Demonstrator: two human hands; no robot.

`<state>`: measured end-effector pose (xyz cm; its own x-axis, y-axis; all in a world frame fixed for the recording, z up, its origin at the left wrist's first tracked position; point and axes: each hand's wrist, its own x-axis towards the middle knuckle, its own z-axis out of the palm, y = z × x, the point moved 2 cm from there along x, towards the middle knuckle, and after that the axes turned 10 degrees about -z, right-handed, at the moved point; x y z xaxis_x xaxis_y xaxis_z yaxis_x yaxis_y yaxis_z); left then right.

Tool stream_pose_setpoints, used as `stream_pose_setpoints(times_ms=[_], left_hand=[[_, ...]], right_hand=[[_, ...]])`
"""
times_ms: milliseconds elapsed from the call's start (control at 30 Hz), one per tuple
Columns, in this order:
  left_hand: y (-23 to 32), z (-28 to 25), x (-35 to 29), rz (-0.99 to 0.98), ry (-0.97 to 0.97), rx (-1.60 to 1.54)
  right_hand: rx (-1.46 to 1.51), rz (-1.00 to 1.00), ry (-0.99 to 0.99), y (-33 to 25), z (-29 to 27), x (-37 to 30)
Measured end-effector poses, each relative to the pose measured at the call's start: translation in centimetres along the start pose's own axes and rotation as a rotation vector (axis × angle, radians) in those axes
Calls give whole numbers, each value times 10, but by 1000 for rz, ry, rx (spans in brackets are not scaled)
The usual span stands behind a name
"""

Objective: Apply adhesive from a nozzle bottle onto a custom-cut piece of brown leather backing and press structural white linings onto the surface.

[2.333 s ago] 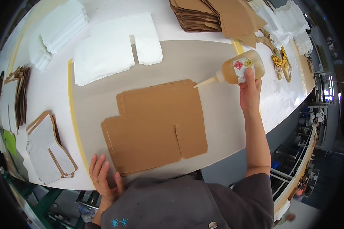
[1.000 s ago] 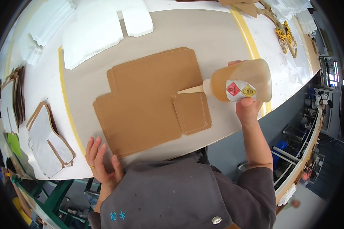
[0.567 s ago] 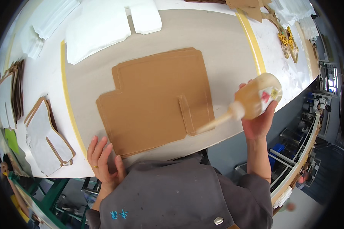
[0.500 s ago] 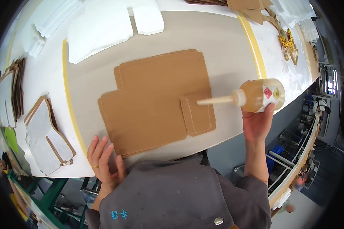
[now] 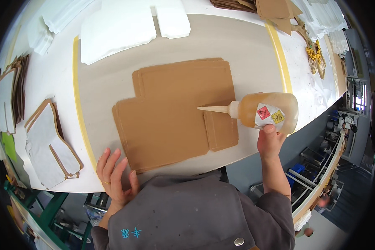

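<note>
A brown cut sheet [image 5: 171,112], with a notch at its upper left and a slit flap at its lower right, lies flat on the grey board before me. My right hand [image 5: 272,139] grips a squeeze bottle [image 5: 248,109] of amber liquid from below, with hazard labels on its side. The bottle is tilted on its side, its long pale nozzle pointing left over the sheet; whether the tip touches the sheet I cannot tell. My left hand [image 5: 117,177] rests by the sheet's lower left corner, fingers spread and holding nothing.
The grey board [image 5: 100,83] is edged by yellow tape [image 5: 80,108]. White cut sheets [image 5: 118,33] lie at the far side. Grey-backed brown pieces [image 5: 50,141] are stacked at left. Brown pieces [image 5: 275,12] and a yellow-patterned strap [image 5: 314,58] lie far right.
The bottle in my right hand has moved left and slightly nearer me, its nozzle reaching further over the sheet. The view has shifted a little. My left hand stays by the corner.
</note>
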<state>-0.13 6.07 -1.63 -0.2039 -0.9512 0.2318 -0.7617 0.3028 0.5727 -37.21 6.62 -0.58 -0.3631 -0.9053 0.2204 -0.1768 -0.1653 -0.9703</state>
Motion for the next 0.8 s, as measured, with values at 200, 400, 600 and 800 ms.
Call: stream_pose_setpoints(times_ms=[200,400,600,800], left_hand=[[1,0,2,11,10,2],[-3,-2,-1,-8,43,-60],[-2,-2,0,-7,89,-158],[-3,-6,-3,16,78,-202]], right_hand=[[-50,72,21,-5,-23,-22],[-10,57,134,-14,-15,-67],[7,48,105,-19,31,-103],[114,-80,-164,-15,85,-92]])
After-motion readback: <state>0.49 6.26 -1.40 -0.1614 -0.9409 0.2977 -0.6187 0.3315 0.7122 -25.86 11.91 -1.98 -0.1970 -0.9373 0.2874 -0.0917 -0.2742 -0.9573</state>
